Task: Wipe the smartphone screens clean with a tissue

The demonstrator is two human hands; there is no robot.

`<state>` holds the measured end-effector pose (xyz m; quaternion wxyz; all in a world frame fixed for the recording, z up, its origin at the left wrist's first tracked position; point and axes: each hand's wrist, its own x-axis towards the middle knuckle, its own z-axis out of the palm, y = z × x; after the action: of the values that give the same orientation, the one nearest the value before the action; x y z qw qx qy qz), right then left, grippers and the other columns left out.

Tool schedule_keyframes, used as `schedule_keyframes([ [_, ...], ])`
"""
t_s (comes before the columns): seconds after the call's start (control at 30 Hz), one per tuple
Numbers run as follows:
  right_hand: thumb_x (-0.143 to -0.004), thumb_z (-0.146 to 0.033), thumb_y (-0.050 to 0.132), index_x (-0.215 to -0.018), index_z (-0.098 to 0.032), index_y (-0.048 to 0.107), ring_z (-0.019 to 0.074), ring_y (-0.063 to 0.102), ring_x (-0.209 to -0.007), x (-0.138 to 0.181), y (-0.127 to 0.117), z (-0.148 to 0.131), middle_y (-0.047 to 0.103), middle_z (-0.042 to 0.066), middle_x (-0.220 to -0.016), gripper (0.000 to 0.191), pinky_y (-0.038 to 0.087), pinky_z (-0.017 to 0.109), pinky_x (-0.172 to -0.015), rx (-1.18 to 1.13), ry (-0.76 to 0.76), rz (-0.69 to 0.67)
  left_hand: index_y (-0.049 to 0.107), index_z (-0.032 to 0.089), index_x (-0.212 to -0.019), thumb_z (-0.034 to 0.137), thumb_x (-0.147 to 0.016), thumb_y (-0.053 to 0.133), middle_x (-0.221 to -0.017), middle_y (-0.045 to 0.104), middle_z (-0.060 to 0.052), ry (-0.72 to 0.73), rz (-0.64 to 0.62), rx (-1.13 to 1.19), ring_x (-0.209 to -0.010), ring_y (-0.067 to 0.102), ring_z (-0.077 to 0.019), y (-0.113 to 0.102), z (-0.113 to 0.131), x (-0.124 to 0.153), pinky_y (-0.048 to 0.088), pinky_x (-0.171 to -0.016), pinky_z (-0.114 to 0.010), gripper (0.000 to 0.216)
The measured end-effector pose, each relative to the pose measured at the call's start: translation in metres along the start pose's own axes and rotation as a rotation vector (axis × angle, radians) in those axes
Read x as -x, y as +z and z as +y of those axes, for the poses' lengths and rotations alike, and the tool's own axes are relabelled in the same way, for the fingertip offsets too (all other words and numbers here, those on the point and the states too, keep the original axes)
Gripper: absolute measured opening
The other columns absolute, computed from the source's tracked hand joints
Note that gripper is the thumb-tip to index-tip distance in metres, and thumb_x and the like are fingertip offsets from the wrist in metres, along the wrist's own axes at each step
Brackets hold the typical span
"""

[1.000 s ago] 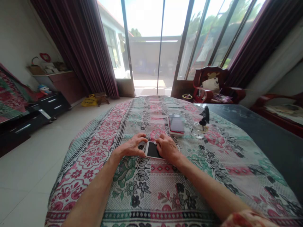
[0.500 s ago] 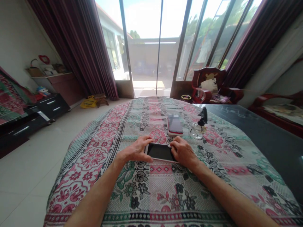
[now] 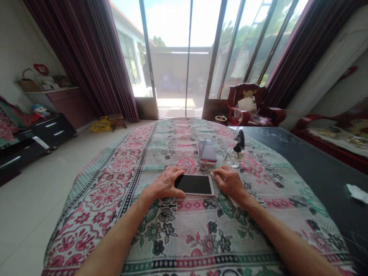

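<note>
A white phone [image 3: 194, 184] with a dark screen lies flat on the floral tablecloth [image 3: 120, 168], long side toward me. My left hand [image 3: 163, 184] cups its left end, fingers over the far corner and thumb along the near edge. My right hand [image 3: 230, 182] rests just off the phone's right end, fingers curled, with thumb and forefinger pinched together at the phone's far right corner. What they pinch is too small to make out.
Beyond the phone lie a small stack of boxes [image 3: 207, 151] and a glass dish with a black figurine [image 3: 235, 153]. Bare dark tabletop [image 3: 316, 168] shows at right with a white scrap [image 3: 358, 191]. A red wooden chair [image 3: 247, 105] and glass doors stand behind.
My right hand has slid off the phone's screen to its right end, uncovering the whole screen. The left hand has stayed at the left end. The view has shifted slightly.
</note>
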<state>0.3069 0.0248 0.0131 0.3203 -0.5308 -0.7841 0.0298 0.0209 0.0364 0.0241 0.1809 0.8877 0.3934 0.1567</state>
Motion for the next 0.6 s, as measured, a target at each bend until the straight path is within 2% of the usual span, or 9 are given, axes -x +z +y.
schedule_keyframes([
  [0.07, -0.082, -0.015, 0.049, -0.08, -0.017, 0.067, 0.0166, 0.058, -0.075, 0.001, 0.001, 0.001, 0.06, 0.005, -0.08, 0.019, 0.046, 0.029, -0.072, -0.052, 0.008, 0.057, 0.045, 0.024, -0.129, 0.048, -0.059, 0.079, -0.121, 0.051, -0.007, 0.005, 0.007, -0.024, -0.112, 0.046, -0.0279, 0.001, 0.001, 0.0, 0.041, -0.098, -0.039, 0.081],
  [0.27, -0.084, -0.015, 0.049, -0.078, -0.018, 0.067, 0.0158, 0.057, -0.076, -0.003, 0.006, -0.008, 0.059, 0.005, -0.08, 0.019, 0.046, 0.028, -0.073, -0.087, -0.073, -0.044, 0.049, 0.023, -0.126, 0.052, -0.058, 0.078, -0.117, 0.052, -0.007, -0.013, 0.004, -0.072, -0.107, 0.048, -0.0283, 0.001, 0.003, 0.001, 0.043, -0.093, -0.039, 0.079],
  [0.6, -0.079, -0.012, 0.051, -0.073, -0.018, 0.066, 0.0146, 0.058, -0.072, 0.008, 0.0, -0.007, 0.059, 0.004, -0.077, 0.017, 0.046, 0.027, -0.07, -0.127, -0.065, -0.044, 0.048, 0.024, -0.126, 0.053, -0.059, 0.077, -0.116, 0.052, -0.006, -0.016, 0.005, -0.059, -0.106, 0.048, -0.028, 0.001, 0.003, 0.001, 0.043, -0.093, -0.039, 0.078],
])
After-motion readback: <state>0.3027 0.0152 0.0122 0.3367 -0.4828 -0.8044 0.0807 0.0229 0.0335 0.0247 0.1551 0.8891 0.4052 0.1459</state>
